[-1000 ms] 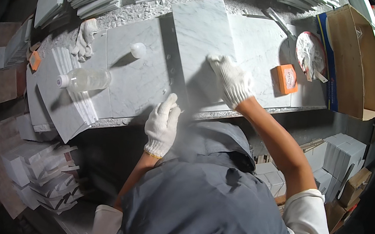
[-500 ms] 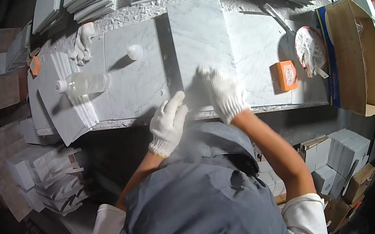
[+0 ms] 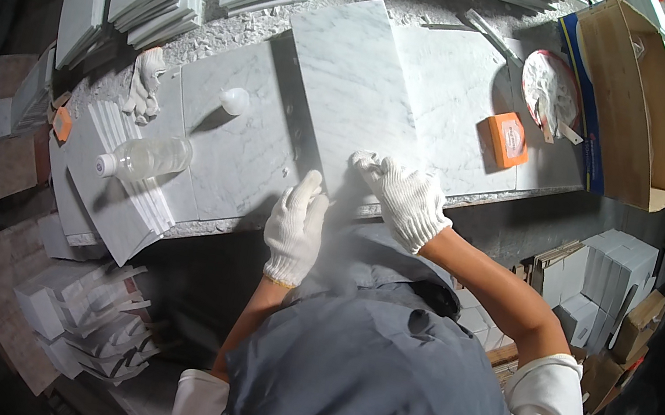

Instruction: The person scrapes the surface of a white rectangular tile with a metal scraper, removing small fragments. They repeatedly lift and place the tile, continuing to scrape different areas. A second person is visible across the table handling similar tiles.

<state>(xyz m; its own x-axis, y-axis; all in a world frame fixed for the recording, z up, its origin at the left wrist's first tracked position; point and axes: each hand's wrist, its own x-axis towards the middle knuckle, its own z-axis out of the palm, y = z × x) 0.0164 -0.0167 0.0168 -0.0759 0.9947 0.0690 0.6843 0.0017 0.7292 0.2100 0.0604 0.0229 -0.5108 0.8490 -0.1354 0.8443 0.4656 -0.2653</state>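
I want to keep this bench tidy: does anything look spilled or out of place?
Yes: pale crumbs litter the bench beyond the large slab; this loose scatter looks like spilled debris, odd beside such a smooth surface.

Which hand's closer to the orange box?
Right. The right hand is over the near end of the marble slab, left of the orange box and nearer the person; the left hand is farther left, by the slab's near-left corner.
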